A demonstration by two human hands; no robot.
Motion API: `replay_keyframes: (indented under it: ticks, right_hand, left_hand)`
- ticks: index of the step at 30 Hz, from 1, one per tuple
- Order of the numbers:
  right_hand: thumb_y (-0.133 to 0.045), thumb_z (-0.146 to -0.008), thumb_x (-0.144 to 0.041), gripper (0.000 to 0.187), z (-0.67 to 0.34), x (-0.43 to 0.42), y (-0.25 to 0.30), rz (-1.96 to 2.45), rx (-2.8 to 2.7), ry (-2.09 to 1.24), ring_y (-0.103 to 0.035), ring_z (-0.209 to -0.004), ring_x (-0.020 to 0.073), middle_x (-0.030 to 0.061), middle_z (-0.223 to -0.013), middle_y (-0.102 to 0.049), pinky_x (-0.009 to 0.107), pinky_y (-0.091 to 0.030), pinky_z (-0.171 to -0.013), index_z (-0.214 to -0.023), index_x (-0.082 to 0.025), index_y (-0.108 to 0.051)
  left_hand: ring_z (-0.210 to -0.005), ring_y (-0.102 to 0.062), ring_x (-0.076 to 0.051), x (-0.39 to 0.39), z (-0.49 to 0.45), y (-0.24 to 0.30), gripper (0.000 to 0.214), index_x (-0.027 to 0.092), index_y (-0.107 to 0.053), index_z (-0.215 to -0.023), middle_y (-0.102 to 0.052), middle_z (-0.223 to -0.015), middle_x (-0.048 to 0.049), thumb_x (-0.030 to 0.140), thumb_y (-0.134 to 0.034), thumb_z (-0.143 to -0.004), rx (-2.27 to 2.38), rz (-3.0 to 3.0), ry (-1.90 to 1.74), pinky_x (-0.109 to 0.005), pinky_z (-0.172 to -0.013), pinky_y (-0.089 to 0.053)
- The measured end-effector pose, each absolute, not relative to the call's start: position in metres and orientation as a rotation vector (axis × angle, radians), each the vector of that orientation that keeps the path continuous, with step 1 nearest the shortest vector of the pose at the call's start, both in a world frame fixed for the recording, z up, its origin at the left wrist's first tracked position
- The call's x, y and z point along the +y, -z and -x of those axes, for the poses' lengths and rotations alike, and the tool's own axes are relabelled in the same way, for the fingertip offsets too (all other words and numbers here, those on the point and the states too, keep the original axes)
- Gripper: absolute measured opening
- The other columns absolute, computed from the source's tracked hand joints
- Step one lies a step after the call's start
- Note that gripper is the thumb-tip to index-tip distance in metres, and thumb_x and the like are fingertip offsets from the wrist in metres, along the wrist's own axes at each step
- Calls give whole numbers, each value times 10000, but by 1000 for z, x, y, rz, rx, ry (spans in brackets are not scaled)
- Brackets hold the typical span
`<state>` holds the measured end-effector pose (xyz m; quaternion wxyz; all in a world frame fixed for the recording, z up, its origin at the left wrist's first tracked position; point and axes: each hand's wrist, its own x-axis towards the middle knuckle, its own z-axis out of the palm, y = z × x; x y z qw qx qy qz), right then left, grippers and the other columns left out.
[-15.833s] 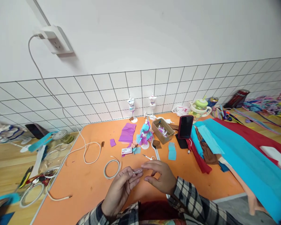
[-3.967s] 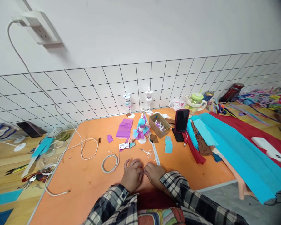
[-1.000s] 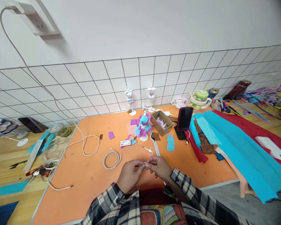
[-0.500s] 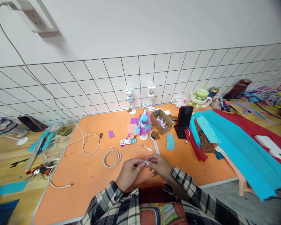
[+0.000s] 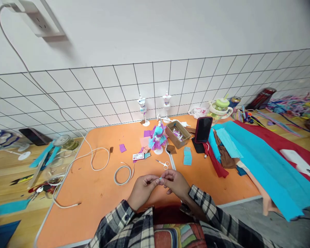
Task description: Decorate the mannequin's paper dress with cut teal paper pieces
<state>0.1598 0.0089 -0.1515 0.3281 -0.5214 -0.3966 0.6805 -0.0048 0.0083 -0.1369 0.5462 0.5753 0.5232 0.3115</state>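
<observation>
Over the front of the orange table, my left hand and my right hand meet fingertip to fingertip. Both are closed in a pinch on a tiny light-blue scrap of paper, mostly covered by the fingers. Just beyond them lie small scissors with white handles. Behind the scissors stands a small dress form wearing a blue and purple ruffled dress. A light-blue paper strip rests to the right, and a white labelled box to the left.
Two white mini dress forms stand at the tiled wall beside a cardboard box of small white and purple pieces. A propped phone and long blue paper are on the right. A coiled cable and white charging cord lie left.
The fingers have shifted very slightly around the blue scrap. Both hands keep their pinch in nearly the same place, and the table things stay put.
</observation>
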Motion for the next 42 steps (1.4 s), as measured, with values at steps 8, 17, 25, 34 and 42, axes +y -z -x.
replay_keyframes:
  ticks: [8, 17, 25, 34, 42]
  right_hand:
    - [-726, -605, -471, 425, -156, 5, 147, 1335, -990, -1799, -535, -622, 116, -11, -725, -601, 195, -480, -410, -847, -176, -538]
    - [-752, -587, -537, 470, -163, 2, 151, 1280, -829, -2014, -519, -603, 92, -4, -748, -577, 192, -479, -445, -839, -173, -596]
    - [-717, -635, -537, 433, -174, 6, 159, 1208, -1032, -2032, -497, -594, 90, -30, -691, -489, 179, -462, -420, -800, -160, -582]
    - [-535, -804, -422, 265, -192, 21, 159, 1141, -1886, -1912, -550, -622, 113, -7, -699, -563, 211, -487, -492, -833, -165, -593]
    - [-671, -712, -178, 27, -182, 38, 132, 1242, -2426, -1309, -574, -733, 165, 1, -708, -639, 273, -403, -687, -693, -192, -659]
  left_hand:
    - [-730, -654, -185, 9, 5, 138, 207, 156, -690, -773, -724, -757, -57, 341, -603, -802, 1315, -1398, -842, -270, -705, -503]
    - [-772, -645, -182, 9, 7, 135, 216, 163, -673, -809, -713, -798, -52, 356, -579, -829, 1335, -1469, -843, -280, -737, -506]
    - [-774, -612, -158, 8, 9, 124, 205, 179, -647, -803, -667, -799, -31, 313, -516, -885, 1285, -1818, -681, -257, -736, -454]
    - [-728, -619, -146, 8, 11, 113, 202, 199, -706, -825, -698, -785, -27, 300, -537, -869, 981, -1953, -333, -228, -692, -448]
    - [-628, -621, -164, 5, 4, 122, 151, 228, -673, -688, -696, -681, -16, 154, -559, -754, 1094, -2273, -231, -244, -601, -407]
